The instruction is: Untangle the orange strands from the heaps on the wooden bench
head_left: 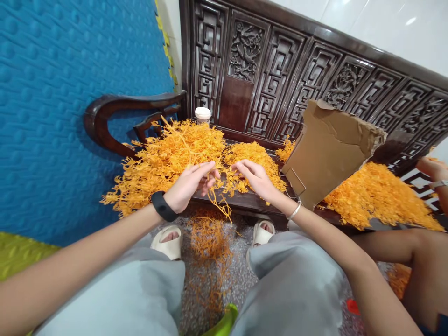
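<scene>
My left hand (194, 183), a black band on its wrist, has its fingers curled round a branched orange plastic-looking sprig (220, 205), whose thin stems hang below the fingers. Facing it, my right hand (256, 178) has thumb and fingers drawn together at the tips; what they pinch, if anything, is too small to make out. Behind my left hand spreads a big heap of orange sprigs (175, 147). A smaller orange pile (255, 156) lies just behind my right hand. Both rest on a dark wooden bench (241, 201).
A brown cardboard piece (329, 149) stands tilted at right, beside another orange pile (381, 196). A white-lidded cup (203, 115) is by the carved backrest (238, 100). Orange bits (210, 238) litter the floor between my feet. Another person's hand (434, 169) shows at far right.
</scene>
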A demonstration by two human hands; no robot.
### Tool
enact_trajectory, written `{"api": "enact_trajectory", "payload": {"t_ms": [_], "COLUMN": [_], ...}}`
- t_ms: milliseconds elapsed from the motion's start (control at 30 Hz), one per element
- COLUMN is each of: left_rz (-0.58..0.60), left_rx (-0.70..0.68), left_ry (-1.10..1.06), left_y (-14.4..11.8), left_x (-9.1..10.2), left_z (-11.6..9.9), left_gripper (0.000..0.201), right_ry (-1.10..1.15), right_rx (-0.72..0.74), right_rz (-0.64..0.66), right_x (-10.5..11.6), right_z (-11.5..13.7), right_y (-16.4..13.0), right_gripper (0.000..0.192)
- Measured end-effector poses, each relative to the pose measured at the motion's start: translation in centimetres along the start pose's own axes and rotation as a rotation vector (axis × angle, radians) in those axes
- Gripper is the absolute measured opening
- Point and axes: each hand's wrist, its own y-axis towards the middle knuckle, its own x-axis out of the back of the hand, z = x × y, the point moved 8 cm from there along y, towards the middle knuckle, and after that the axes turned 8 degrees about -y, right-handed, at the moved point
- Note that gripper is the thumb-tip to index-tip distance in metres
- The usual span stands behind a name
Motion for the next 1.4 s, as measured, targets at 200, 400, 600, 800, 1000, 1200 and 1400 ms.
{"api": "enact_trajectory", "payload": {"t_ms": [200,400,600,800,1000,1200,1400], "left_rz": [0.013,0.027,0.02,-0.017,0.097,0.063,-0.037], "left_rx": [-0.014,0.072,0.146,0.153,0.125,0.171,0.298], "left_ry": [-0.206,-0.33,-0.428,-0.361,-0.14,-0.012,-0.275], "left_y": [-0.3,-0.7,-0.4,0.8,0.6,0.4,1.7], "left_x": [-0.1,-0.9,-0.8,0.9,-0.3,-1.9,-3.1], "left_z": [-0.8,-0.7,-0.2,0.8,1.0,2.0,4.5], "left_gripper": [0.032,0.035,0.036,0.036,0.035,0.037,0.033], "right_ry": [-0.207,-0.381,-0.107,0.27,0.451,0.601,0.474], "right_rx": [0.23,0.353,0.233,-0.131,-0.342,-0.724,-0.797], "right_rz": [-0.049,0.096,0.029,-0.17,-0.309,-0.297,-0.456], "right_x": [0.3,-1.9,-0.8,2.0,3.7,2.5,2.7], "right_z": [4.6,4.5,3.4,-0.7,-4.8,-9.0,-11.2], "right_y": [-0.9,-1.4,-0.9,-0.2,-0.1,0.3,2.6], "right_gripper": [0.024,0.028,0.02,0.029,0.025,0.011,0.019]}}
